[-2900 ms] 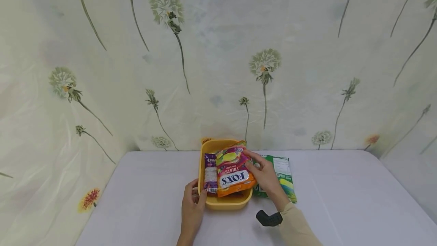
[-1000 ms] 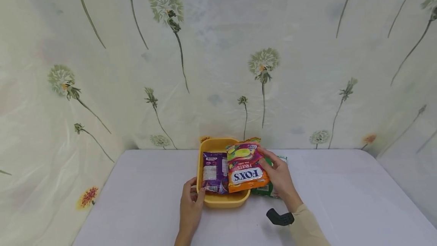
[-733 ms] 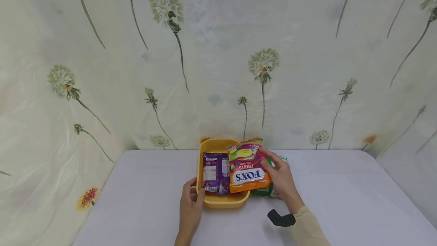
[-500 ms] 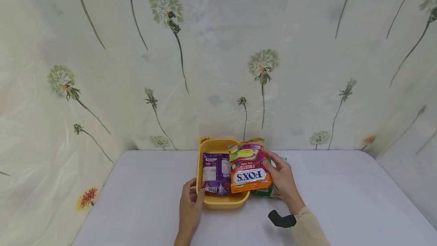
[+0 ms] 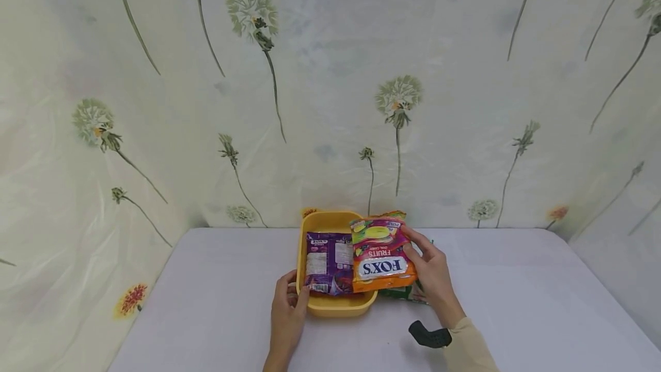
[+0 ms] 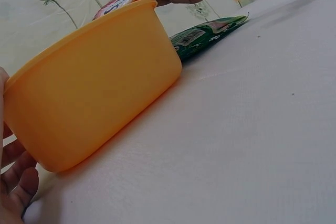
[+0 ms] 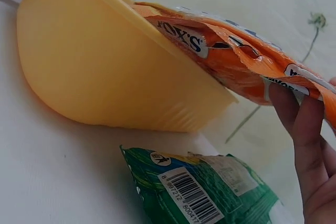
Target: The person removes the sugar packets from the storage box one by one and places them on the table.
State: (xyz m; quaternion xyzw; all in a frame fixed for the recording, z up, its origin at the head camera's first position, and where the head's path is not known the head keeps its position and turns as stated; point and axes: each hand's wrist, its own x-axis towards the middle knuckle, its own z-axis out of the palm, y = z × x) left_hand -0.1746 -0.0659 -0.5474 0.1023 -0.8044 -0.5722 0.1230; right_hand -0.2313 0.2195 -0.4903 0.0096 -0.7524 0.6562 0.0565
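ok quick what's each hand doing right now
Left hand: holds the near left rim of the yellow tub.
Right hand: grips the orange Fox's bag by its right edge.

Left hand [image 5: 288,310] forward, fingers curled; right hand [image 5: 432,276] forward, thumb and fingers pinching, sleeved forearm angled.

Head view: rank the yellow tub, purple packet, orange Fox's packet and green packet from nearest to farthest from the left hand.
From the left hand:
1. Yellow tub, its near-left corner gripped by that hand.
2. Purple packet, inside the tub on its left side.
3. Orange Fox's packet, over the tub's right rim, held by the right hand.
4. Green packet, on the table right of the tub.
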